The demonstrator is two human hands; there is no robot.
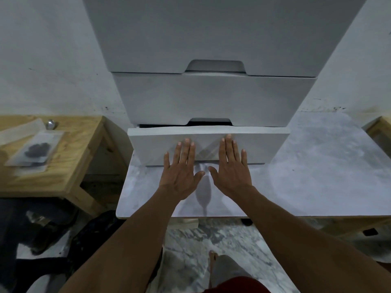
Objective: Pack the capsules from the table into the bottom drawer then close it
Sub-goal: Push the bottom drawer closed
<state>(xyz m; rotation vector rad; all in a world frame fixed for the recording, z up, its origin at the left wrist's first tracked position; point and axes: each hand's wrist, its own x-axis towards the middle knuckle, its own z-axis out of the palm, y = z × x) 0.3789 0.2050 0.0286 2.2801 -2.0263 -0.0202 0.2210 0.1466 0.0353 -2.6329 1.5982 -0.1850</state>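
A white drawer unit stands on the marble-look table [317,166]. Its bottom drawer [260,144] sticks out a little, with a dark gap along the top behind its front panel. My left hand [182,170] and my right hand [230,168] lie flat side by side, fingers spread, fingertips against the drawer's front panel. Neither hand holds anything. No capsules show on the table, and the drawer's inside is hidden.
Two closed drawers [211,98] stack above the bottom one. At the left is a wooden side table [69,161] with clear plastic bags [36,149] of dark items and a small shiny object [50,124]. Another wooden piece [378,125] shows at the right edge. Dark bags lie on the floor at lower left.
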